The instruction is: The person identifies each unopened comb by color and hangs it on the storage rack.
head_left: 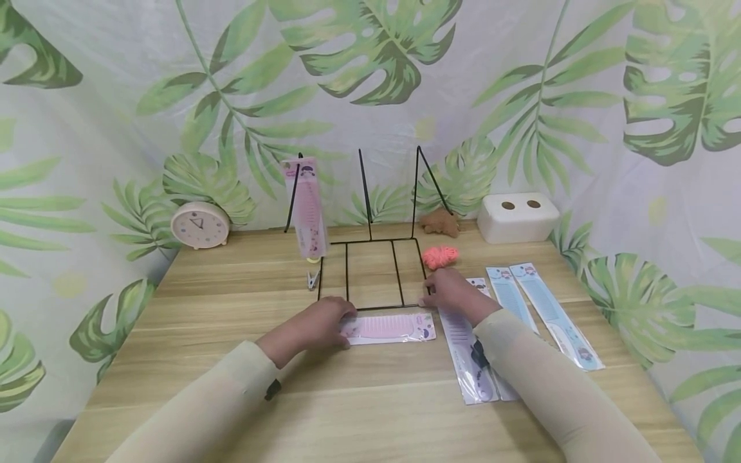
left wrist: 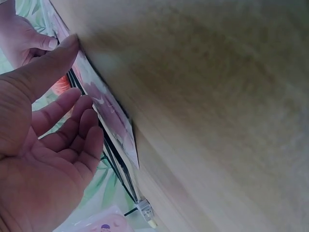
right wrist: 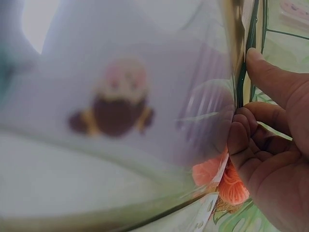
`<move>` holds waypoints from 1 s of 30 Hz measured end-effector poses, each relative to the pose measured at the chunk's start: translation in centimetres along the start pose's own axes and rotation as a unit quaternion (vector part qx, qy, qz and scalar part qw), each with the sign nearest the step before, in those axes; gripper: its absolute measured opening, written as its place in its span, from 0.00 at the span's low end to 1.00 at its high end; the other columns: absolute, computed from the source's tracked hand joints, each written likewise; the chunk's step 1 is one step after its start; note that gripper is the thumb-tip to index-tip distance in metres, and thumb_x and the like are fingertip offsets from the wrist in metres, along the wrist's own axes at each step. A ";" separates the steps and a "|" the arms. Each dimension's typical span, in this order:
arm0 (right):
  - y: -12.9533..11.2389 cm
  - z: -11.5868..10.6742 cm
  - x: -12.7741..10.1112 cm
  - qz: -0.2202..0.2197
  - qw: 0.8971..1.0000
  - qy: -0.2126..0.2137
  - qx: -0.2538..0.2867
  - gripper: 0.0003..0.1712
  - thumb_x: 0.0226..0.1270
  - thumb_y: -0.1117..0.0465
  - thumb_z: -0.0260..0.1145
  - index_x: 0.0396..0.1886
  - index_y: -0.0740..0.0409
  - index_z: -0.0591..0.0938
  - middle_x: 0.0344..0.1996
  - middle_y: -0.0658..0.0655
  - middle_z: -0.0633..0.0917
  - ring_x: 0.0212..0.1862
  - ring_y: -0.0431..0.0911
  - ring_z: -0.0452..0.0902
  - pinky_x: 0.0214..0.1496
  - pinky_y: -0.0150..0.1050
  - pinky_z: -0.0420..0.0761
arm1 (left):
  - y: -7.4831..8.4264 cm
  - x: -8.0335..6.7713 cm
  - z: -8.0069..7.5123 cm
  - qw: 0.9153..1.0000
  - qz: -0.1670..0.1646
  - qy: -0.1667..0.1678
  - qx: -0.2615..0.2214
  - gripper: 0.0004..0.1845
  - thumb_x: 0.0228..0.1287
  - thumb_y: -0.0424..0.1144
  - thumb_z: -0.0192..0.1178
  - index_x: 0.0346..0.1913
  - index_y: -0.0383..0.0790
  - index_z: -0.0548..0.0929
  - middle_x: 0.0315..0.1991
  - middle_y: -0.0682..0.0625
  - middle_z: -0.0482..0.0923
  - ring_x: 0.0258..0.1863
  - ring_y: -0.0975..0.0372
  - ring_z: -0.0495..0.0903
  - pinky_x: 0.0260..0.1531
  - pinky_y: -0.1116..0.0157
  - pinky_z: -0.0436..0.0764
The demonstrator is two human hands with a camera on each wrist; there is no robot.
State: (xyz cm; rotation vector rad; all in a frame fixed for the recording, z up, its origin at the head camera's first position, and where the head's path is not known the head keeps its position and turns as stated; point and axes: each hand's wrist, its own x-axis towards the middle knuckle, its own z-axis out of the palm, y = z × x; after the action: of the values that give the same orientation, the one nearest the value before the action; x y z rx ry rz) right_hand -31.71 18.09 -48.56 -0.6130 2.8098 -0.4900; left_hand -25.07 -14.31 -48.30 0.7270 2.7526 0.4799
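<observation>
A packaged pink comb (head_left: 388, 326) lies flat on the table before a black wire rack (head_left: 375, 307). My left hand (head_left: 317, 323) is at the comb's left end, thumb at the near edge and fingers by the rack's front wire. In the left wrist view those fingers (left wrist: 67, 128) are loosely bent, with a gap to the thumb. At the rack's front right corner, my right hand (head_left: 454, 292) holds the wire between thumb and bent fingers. Another packaged pink comb (head_left: 309, 212) hangs upright on the rack's left prong. A purple comb package (head_left: 466, 360) lies partly beneath my right forearm.
Blue comb packages (head_left: 558, 315) lie at the right. Pink yarn (head_left: 440, 256) and a brown lump (head_left: 440, 222) sit beside the rack. At the back stand a round clock (head_left: 200, 225) and a white box with two holes (head_left: 518, 218). A small clip (head_left: 312, 280) lies left.
</observation>
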 end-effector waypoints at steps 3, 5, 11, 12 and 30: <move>0.1 0.1 0.0 -0.002 1.000 0.001 -0.006 0.19 0.72 0.50 0.78 0.26 0.54 0.82 0.21 0.47 0.71 0.27 0.43 0.66 0.31 0.37 0.65 | -0.1 -0.1 0.0 1.000 -0.006 -0.008 0.006 0.32 0.53 0.38 0.87 0.60 0.36 0.86 0.53 0.47 0.87 0.49 0.58 0.80 0.59 0.53 0.84; 0.1 0.1 0.1 -0.001 1.000 0.000 -0.006 0.20 0.72 0.50 0.79 0.26 0.54 0.82 0.21 0.47 0.71 0.27 0.43 0.65 0.31 0.37 0.65 | -0.2 -0.3 0.0 1.000 -0.008 -0.017 0.007 0.32 0.52 0.39 0.88 0.59 0.37 0.86 0.53 0.48 0.87 0.50 0.58 0.79 0.60 0.53 0.83; 0.1 0.1 0.0 0.007 1.000 -0.002 -0.003 0.19 0.72 0.50 0.79 0.27 0.53 0.82 0.21 0.47 0.71 0.27 0.43 0.66 0.31 0.38 0.65 | -0.5 -1.0 0.1 1.000 -0.004 -0.025 -0.006 0.31 0.50 0.39 0.88 0.57 0.39 0.86 0.50 0.50 0.86 0.48 0.59 0.78 0.59 0.53 0.82; 0.1 0.1 0.0 0.007 1.000 -0.002 -0.003 0.18 0.72 0.50 0.79 0.27 0.54 0.83 0.21 0.47 0.71 0.27 0.43 0.66 0.31 0.38 0.65 | -0.6 -1.2 0.1 1.000 -0.002 -0.024 -0.010 0.32 0.49 0.39 0.89 0.57 0.39 0.86 0.49 0.51 0.86 0.48 0.59 0.78 0.59 0.53 0.82; 0.3 0.2 -0.1 -0.028 0.999 0.024 -0.002 0.15 0.70 0.57 0.78 0.25 0.56 0.83 0.19 0.47 0.71 0.25 0.42 0.65 0.29 0.37 0.65 | -1.8 -4.8 -1.0 0.984 0.036 0.030 -0.175 0.13 0.75 0.28 0.64 0.53 0.49 0.80 0.45 0.53 0.83 0.47 0.59 0.80 0.50 0.59 0.83</move>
State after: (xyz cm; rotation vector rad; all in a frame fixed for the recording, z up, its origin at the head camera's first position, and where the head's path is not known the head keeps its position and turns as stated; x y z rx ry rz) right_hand -31.66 18.32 -48.80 -0.6919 2.8451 -0.5163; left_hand -22.17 -18.51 -47.28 0.7311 2.5984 0.9843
